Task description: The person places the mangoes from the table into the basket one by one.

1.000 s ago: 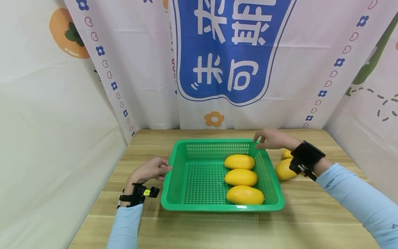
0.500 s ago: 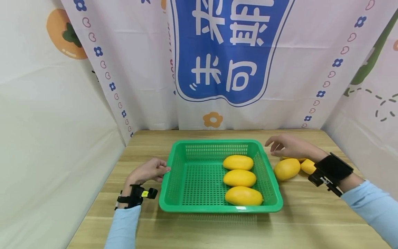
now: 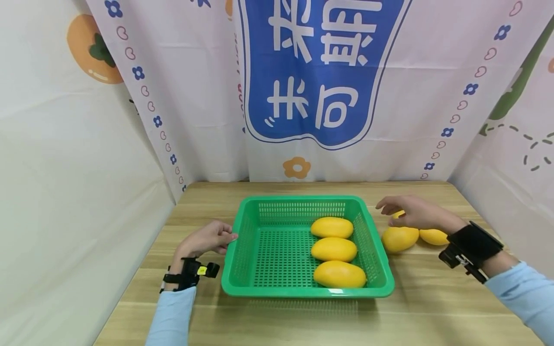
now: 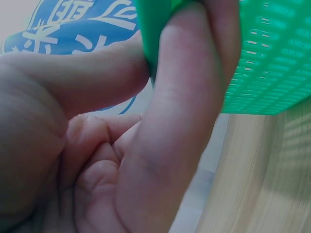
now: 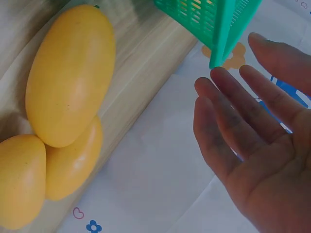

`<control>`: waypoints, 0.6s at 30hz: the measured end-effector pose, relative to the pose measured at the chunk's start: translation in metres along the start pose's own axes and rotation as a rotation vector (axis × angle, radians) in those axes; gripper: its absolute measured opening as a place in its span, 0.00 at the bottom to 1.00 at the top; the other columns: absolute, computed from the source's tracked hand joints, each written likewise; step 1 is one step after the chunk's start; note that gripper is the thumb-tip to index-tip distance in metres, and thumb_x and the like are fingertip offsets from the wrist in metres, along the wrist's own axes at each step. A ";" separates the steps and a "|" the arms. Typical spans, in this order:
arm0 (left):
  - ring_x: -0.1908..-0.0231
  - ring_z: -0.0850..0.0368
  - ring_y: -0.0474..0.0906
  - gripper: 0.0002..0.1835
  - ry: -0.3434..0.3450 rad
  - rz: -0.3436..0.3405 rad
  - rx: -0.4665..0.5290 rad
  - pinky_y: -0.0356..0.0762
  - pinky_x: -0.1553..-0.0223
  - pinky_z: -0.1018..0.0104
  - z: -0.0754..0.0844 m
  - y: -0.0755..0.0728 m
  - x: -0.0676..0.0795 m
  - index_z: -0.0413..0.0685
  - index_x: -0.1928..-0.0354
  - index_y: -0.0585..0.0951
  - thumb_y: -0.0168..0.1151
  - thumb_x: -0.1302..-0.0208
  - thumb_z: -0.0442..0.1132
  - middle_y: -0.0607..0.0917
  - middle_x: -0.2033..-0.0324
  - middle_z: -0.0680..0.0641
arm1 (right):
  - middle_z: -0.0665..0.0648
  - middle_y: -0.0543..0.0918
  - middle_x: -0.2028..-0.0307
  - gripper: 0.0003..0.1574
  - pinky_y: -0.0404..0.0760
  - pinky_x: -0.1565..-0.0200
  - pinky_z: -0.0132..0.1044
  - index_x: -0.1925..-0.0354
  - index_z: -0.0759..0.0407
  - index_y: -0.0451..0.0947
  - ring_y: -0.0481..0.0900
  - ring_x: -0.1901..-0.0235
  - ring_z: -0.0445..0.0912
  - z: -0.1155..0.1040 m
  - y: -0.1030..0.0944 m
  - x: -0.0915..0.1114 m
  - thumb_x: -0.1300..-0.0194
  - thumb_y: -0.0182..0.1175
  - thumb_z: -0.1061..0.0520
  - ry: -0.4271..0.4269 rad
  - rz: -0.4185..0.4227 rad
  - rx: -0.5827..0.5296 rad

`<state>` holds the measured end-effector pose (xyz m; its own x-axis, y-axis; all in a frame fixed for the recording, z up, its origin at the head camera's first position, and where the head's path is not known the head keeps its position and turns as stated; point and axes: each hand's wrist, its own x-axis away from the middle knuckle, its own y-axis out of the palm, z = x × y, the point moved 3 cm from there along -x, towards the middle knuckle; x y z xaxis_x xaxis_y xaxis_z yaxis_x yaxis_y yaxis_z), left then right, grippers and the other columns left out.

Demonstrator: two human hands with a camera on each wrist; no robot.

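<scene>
My left hand pinches the left rim of a green plastic basket between thumb and forefinger, as the left wrist view shows up close. Inside the basket, along its right side, lie three yellow mangoes: a back mango, a middle mango and a front mango. To the right of the basket, my right hand hovers above several loose mangoes. Its fingers are loosely bent and hold nothing. In the right wrist view a large mango lies against two others, apart from the hand.
A wooden table carries the basket and the loose mangoes. Behind it hangs a white printed cloth with a blue sign. Pale cloth walls close in the left and right sides.
My right hand has left the basket's back right corner and moved right, over the loose mangoes. My left hand keeps its hold on the rim, and the basket stays about where it was.
</scene>
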<state>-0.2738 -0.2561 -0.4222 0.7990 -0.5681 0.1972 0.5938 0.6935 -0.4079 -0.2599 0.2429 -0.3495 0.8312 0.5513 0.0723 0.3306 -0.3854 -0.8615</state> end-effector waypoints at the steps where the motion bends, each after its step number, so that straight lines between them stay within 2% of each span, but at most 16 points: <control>1: 0.84 0.62 0.64 0.14 0.001 0.001 -0.001 0.73 0.78 0.72 0.000 0.000 0.000 0.33 0.60 0.79 0.51 0.27 0.38 0.68 0.83 0.52 | 0.70 0.81 0.49 0.25 0.83 0.54 0.51 0.43 0.65 0.71 0.78 0.49 0.62 0.001 0.000 0.001 0.38 0.61 0.64 0.004 -0.004 0.002; 10: 0.84 0.60 0.63 0.13 0.007 -0.007 0.025 0.71 0.79 0.72 0.000 0.001 0.000 0.31 0.61 0.78 0.51 0.27 0.38 0.67 0.83 0.52 | 0.72 0.80 0.49 0.26 0.83 0.54 0.52 0.43 0.67 0.71 0.76 0.48 0.65 0.014 0.005 0.008 0.40 0.62 0.66 0.017 -0.036 0.012; 18: 0.83 0.60 0.64 0.13 0.004 -0.006 0.029 0.73 0.78 0.72 -0.001 0.001 0.000 0.32 0.60 0.78 0.51 0.27 0.37 0.69 0.82 0.52 | 0.72 0.79 0.48 0.26 0.81 0.53 0.56 0.43 0.68 0.72 0.75 0.47 0.67 0.031 0.011 0.012 0.42 0.61 0.69 0.025 -0.052 0.018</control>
<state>-0.2736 -0.2560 -0.4233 0.7952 -0.5738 0.1961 0.6010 0.7027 -0.3808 -0.2603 0.2682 -0.3731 0.8241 0.5515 0.1295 0.3658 -0.3434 -0.8650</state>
